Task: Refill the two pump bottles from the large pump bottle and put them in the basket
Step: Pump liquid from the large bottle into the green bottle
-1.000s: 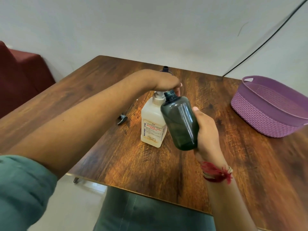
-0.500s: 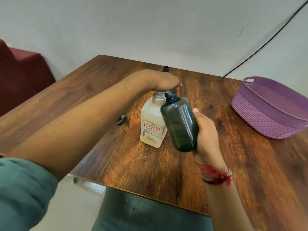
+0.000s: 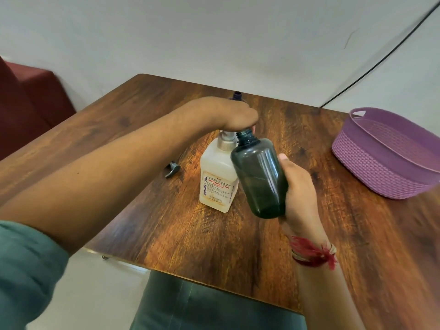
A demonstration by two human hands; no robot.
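Almost nothing has moved since a second ago; the dark bottle (image 3: pixel 259 177) is still tipped, its open mouth right under the spout of the large pump bottle (image 3: pixel 217 179), held up off the surface (image 3: pixel 166 222). The right hand (image 3: pixel 300 186) holds the dark bottle round its lower half, fingers clamped on it from behind; the left hand (image 3: pixel 238 115) sits on top of the pump, fingers bent down over the pump head; I cannot tell if it is pushing down right now. The dark bottle looks like smooth plastic with very little in it, so I think it is light and stiff, but it could slip if soap runs down it; the wide middle is the best place to hold it. The large pump bottle stands on the surface by itself and looks heavier. A loose pump top (image 3: pixel 172 169) lies to its left; another bottle neck (image 3: pixel 237 94) peeks out behind the left hand; the purple basket (image 3: pixel 371 172) waits well apart on the right.
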